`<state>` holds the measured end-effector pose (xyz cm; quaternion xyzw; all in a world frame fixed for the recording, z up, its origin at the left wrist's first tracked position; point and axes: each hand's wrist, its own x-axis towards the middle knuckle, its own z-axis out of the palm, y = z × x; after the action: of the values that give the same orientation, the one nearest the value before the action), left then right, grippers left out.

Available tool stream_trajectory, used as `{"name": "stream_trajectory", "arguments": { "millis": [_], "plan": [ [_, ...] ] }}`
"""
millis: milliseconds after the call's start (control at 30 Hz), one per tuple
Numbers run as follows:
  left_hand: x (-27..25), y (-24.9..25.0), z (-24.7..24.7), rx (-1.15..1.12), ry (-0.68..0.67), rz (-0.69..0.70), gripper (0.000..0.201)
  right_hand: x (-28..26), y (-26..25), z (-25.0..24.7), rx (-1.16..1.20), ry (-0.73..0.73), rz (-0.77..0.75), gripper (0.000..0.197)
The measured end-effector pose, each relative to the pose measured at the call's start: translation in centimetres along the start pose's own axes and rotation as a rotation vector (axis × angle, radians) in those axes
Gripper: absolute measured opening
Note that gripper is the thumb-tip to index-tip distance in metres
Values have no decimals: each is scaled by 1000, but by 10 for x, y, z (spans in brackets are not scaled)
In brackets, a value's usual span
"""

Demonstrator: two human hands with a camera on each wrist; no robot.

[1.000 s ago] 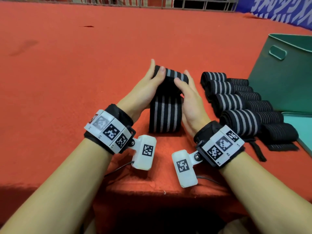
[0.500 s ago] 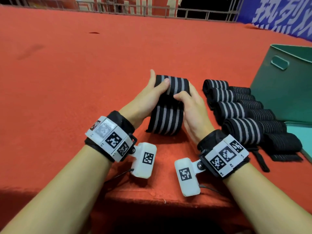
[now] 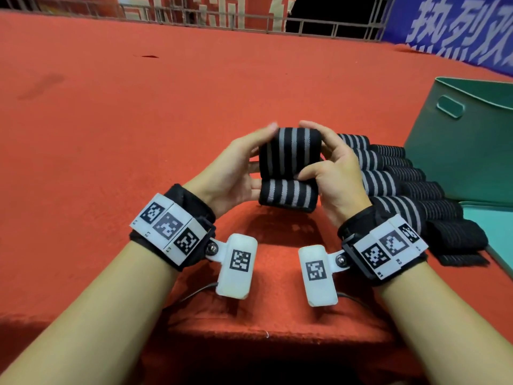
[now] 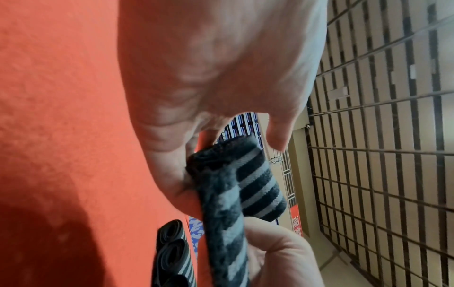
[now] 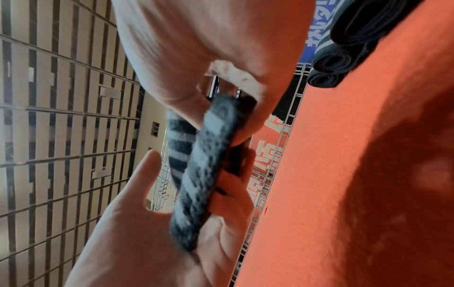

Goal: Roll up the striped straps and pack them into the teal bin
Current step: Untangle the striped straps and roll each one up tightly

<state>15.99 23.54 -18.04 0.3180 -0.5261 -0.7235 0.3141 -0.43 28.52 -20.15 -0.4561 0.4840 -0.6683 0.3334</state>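
A black strap with grey stripes (image 3: 290,165), mostly rolled, is held up above the red table between both hands. My left hand (image 3: 238,168) grips its left end and my right hand (image 3: 330,168) grips its right end, thumb across the front. A short flat tail (image 3: 288,195) hangs below the roll. In the left wrist view the strap (image 4: 236,194) runs between my two palms; in the right wrist view the same strap (image 5: 203,165) is blurred. The teal bin (image 3: 455,145) lies on its side at the far right.
Several rolled striped straps (image 3: 394,184) lie in a row between my right hand and the bin. A teal lid or panel (image 3: 494,232) lies flat at the right edge. The red cloth table (image 3: 138,120) stretches far to the left; its front edge is near my wrists.
The strap lay flat on the table with only its far end rolled. Now both hands have rolled it nearly to the end and lifted it off the table, toward me.
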Motion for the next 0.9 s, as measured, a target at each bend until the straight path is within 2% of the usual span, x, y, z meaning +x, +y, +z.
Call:
{"name": "stream_trajectory", "arguments": {
  "millis": [67, 133, 200, 267, 367, 400, 500, 633, 800, 900],
  "plan": [
    [1, -3, 2, -18, 11, -8, 46, -3, -3, 0, -53, -53, -27, 79],
    [3, -5, 5, -69, -1, -30, 42, -3, -4, 1, -82, -78, -21, 77],
    [3, -7, 5, -179, 12, -29, 38, -1, -6, 2, -41, -99, 50, 72],
    [6, -7, 1, -242, 59, -16, 51, 0, -11, 1, 71, -132, 158, 62],
    [8, -6, -2, -230, 113, 49, 40, 0, -16, 0, 107, -124, 258, 33],
    [9, -6, -1, -217, 122, 61, 41, -1, -14, -1, 76, -126, 275, 31],
    [9, -8, 1, -202, 127, 78, 50, 0, -10, -7, 23, -176, 297, 30],
    [11, -12, -1, -161, 119, 89, 57, -1, -15, -15, 70, -201, 338, 34],
    [12, -14, -3, -89, 132, 138, 58, -2, -15, -19, 164, -267, 377, 43],
    [11, -15, -5, -20, 141, 161, 58, -3, -14, -20, 130, -262, 363, 45]
  ]
}}
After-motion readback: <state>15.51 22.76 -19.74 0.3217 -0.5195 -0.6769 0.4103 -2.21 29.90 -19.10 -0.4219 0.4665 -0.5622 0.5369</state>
